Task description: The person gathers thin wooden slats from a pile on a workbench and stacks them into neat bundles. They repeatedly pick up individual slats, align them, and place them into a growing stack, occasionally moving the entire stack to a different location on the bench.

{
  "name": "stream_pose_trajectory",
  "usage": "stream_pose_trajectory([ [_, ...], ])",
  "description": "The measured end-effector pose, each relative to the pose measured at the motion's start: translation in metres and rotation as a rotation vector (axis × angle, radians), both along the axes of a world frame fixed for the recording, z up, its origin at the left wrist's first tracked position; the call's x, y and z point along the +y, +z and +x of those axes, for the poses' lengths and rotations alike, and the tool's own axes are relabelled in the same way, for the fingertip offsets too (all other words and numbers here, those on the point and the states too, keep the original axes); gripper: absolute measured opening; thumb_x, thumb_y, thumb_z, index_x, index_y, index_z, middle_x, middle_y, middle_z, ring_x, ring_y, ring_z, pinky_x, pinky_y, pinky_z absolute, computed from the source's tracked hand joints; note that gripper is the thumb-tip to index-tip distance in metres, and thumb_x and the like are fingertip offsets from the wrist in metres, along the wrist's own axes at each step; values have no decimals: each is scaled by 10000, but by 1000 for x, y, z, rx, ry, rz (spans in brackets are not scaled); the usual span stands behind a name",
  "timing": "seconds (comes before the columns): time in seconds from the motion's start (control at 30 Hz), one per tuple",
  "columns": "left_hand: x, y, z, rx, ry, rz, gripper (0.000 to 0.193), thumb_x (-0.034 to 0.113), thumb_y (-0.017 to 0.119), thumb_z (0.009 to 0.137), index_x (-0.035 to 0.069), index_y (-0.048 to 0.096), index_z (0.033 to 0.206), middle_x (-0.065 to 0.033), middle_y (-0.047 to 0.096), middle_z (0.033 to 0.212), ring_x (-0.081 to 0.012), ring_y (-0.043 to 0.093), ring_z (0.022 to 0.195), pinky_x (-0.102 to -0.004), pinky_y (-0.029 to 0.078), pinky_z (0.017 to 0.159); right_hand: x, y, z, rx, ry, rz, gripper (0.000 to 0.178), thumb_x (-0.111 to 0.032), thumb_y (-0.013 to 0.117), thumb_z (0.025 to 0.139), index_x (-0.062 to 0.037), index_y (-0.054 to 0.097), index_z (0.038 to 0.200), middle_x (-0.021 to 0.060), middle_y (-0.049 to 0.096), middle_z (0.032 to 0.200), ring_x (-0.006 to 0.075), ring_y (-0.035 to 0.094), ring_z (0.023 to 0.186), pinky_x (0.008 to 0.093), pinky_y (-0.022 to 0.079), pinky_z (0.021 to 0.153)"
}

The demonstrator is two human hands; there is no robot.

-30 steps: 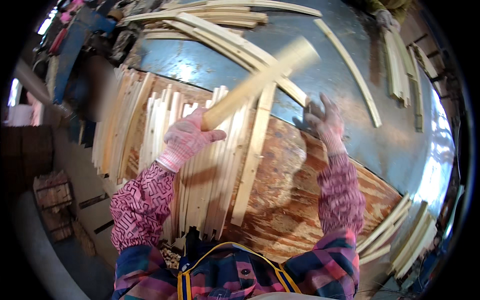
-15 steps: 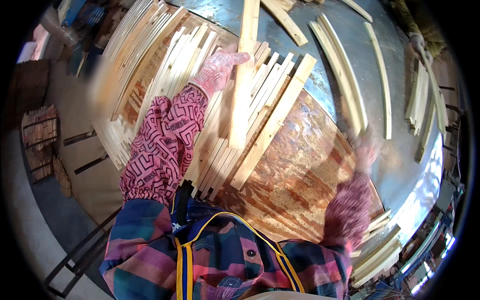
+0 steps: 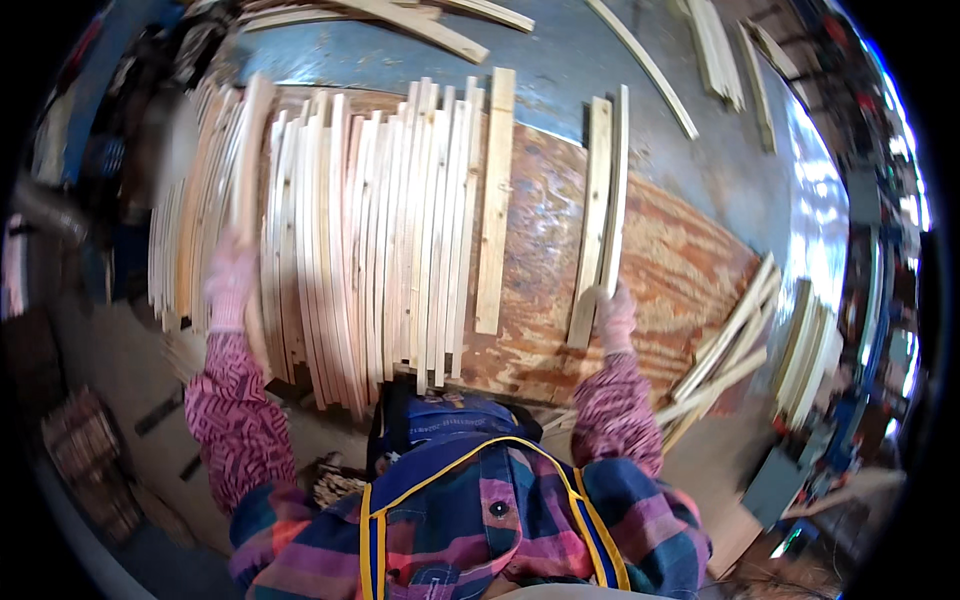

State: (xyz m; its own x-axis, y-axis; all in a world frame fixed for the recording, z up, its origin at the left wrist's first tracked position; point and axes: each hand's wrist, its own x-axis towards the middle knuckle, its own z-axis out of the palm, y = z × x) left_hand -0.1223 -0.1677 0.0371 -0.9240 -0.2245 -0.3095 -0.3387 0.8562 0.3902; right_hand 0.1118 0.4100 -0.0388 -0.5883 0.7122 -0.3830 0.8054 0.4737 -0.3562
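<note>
Our left grip (image 3: 232, 282), blurred, clasps a pale strip (image 3: 251, 150) beside the left stack (image 3: 200, 205) | our right grip (image 3: 617, 312) holds a narrow strip (image 3: 618, 180), a wider strip (image 3: 593, 200) alongside, over the brown board (image 3: 680, 260) | between them, a strip row (image 3: 400, 240)

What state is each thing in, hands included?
Left hand: blurred at a wooden strip; grip unclear
Right hand: closed at the strip pair's near end
Strip pair: side by side
Strip row: packed close, ends uneven
Single strip: flat, beside the row
Plywood: partly covered
Lower-right strips: loose, crossing
</note>
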Motion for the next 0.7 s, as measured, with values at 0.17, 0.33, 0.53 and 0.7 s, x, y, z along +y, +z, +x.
stream_pose_trajectory([
  [0.17,-71,-38,53,-110,4,-73,572,269,515,981,-1,369,1464,-213,490,1431,-315,523,1264,-335,417,1053,-3,9,36,-44,35,89,729,-400,707,829,-192,408,1460,192,607,1281,342,593,1165,443,469,979],
  [0.33,-84,-114,60,-182,-960,-1068,561,387,470,1011,66,421,1468,-111,546,1400,-248,517,1263,-307,375,1072,-98,15,6,-242,1,324,895,-378,765,787,-137,286,1504,266,563,1290,421,536,1211,446,458,1001],
  [0.53,-69,-105,36,-20,-56,24,613,372,550,953,88,399,1475,-151,571,1344,-288,521,1256,-382,376,1081,-84,-15,33,500,-232,-683,830,-56,707,830,-125,272,1533,174,535,1376,299,569,1203,378,500,1000],
  [0.7,22,-57,29,396,-171,-181,601,392,615,919,103,471,1425,-163,559,1348,-311,461,1316,-459,392,1092,-140,-28,15,304,263,-112,868,-120,716,857,-137,199,1554,186,539,1336,243,602,1117,348,518,963],
])
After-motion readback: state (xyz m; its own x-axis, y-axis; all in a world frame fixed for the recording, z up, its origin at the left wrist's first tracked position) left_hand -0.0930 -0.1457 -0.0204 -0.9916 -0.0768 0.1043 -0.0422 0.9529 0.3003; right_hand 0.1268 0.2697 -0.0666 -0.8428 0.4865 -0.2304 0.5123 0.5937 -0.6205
